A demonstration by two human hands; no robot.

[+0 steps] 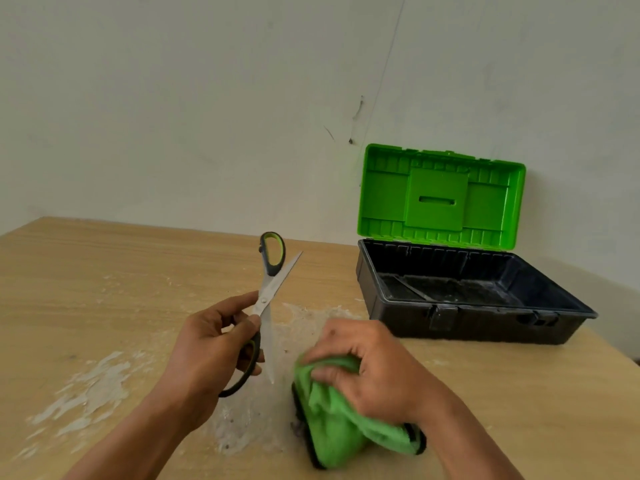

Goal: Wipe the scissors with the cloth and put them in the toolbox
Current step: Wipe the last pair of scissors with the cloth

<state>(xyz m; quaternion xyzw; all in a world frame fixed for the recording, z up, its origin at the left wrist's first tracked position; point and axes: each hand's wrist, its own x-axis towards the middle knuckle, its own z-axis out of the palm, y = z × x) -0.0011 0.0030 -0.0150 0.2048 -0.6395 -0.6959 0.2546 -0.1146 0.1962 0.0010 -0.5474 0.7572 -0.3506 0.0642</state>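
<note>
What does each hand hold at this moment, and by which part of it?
The left hand holds the open scissors by the lower handle loop, thumb near the pivot. The right hand grips the green cloth at its bunched top.

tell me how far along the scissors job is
Done: the toolbox stands open with its lid up, and the left hand holds the scissors up, blades spread. In hand: the right hand grips the green cloth on the table, apart from the blades. Left: the wipe, as far as this frame shows, then laying the scissors in the toolbox.
</note>
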